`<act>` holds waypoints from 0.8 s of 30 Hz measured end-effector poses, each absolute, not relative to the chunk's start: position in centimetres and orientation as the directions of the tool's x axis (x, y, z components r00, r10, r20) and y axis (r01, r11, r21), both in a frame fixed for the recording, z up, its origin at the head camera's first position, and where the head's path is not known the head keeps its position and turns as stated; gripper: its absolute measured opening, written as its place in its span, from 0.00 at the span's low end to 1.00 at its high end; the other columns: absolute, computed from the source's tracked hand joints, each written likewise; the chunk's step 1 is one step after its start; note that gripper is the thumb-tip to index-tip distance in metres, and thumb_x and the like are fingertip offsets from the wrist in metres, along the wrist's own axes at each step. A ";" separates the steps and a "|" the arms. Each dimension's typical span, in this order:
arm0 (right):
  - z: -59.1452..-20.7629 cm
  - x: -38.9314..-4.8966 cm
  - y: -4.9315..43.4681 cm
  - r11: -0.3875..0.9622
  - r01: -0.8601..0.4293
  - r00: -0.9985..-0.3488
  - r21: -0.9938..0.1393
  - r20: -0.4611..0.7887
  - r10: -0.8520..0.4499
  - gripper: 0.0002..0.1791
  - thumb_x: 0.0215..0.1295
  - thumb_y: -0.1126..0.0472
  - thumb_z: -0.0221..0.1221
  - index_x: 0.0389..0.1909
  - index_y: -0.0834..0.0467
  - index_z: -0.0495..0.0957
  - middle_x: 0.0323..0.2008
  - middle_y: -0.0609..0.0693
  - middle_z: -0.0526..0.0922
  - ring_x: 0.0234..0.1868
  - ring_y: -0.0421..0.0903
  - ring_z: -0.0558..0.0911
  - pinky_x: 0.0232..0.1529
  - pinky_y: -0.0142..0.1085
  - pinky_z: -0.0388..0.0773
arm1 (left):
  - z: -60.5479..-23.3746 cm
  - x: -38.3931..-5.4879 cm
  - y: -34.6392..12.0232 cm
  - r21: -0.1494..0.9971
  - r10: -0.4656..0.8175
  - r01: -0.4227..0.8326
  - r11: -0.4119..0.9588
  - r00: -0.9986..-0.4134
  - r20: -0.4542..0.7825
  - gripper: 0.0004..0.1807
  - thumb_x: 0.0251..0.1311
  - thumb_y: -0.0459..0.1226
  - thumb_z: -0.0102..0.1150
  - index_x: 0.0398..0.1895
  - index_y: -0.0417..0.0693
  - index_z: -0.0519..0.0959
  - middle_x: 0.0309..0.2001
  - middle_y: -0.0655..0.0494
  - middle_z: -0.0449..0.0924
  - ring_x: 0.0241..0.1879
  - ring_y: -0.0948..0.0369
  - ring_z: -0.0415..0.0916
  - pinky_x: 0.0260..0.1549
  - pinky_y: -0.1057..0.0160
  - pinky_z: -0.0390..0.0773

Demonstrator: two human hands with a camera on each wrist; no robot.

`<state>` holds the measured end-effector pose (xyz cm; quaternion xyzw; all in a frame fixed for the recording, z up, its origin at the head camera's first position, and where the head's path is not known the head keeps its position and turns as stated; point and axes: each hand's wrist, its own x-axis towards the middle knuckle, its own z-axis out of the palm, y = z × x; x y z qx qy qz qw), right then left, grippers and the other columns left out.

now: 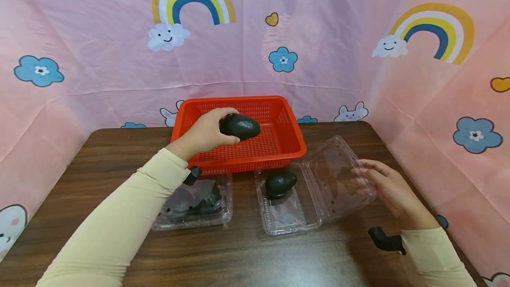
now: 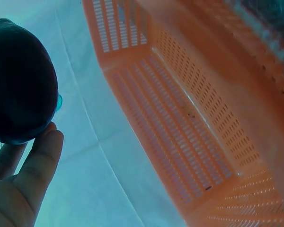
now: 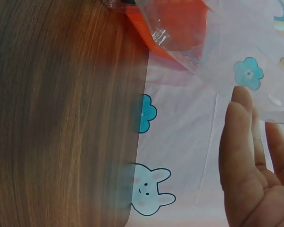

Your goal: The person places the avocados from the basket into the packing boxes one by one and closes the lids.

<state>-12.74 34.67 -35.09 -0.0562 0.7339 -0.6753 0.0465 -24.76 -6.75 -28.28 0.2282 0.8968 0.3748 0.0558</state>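
My left hand [image 1: 207, 132] grips a dark green avocado [image 1: 243, 127] between thumb and fingers, above the red plastic basket [image 1: 239, 163]. The left wrist view shows this avocado [image 2: 21, 80] at its left edge, apart from the basket [image 2: 199, 118]. At the right, my right hand [image 1: 392, 191] holds the outer edge of the raised lid [image 1: 334, 180] of a clear plastic clamshell box. Another avocado [image 1: 280, 184] lies in the left part of that box's base [image 1: 288, 229]. In the right wrist view the fingers [image 3: 236, 142] are at the lid's edge.
To the left stands a second clear clamshell box [image 1: 191, 223], its lid down over dark contents, partly behind my left forearm. The basket stands at the back of the wooden table [image 1: 239, 256]. A pink patterned cloth [image 1: 243, 65] rises behind the table and along both sides.
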 end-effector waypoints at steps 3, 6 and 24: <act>-35.0 -12.7 34.6 0.089 -0.025 -0.989 -0.996 0.012 -0.149 0.12 0.75 0.62 0.48 0.51 0.46 0.75 0.43 0.40 0.82 0.42 0.38 0.84 0.36 0.35 0.82 | -28.5 -24.2 -6.4 0.712 0.463 0.370 0.597 -0.884 0.071 0.32 0.52 0.37 0.69 0.61 0.48 0.69 0.56 0.48 0.71 0.53 0.50 0.69 0.49 0.47 0.76; -34.9 -12.7 34.6 0.099 -0.022 -0.989 -0.995 0.006 -0.149 0.12 0.75 0.62 0.48 0.51 0.47 0.75 0.43 0.41 0.82 0.42 0.38 0.83 0.36 0.35 0.82 | -28.7 -23.7 -6.1 0.720 0.478 0.382 0.580 -0.875 0.080 0.32 0.51 0.37 0.70 0.61 0.49 0.69 0.56 0.49 0.72 0.52 0.50 0.69 0.49 0.48 0.77; -34.4 -12.6 34.4 0.056 -0.001 -0.989 -0.998 -0.007 -0.145 0.12 0.74 0.63 0.49 0.49 0.45 0.77 0.42 0.40 0.83 0.41 0.37 0.83 0.35 0.34 0.82 | -29.3 -20.1 -4.5 0.727 0.480 0.407 0.552 -0.869 0.122 0.33 0.49 0.38 0.71 0.60 0.48 0.71 0.56 0.51 0.72 0.52 0.53 0.70 0.49 0.52 0.77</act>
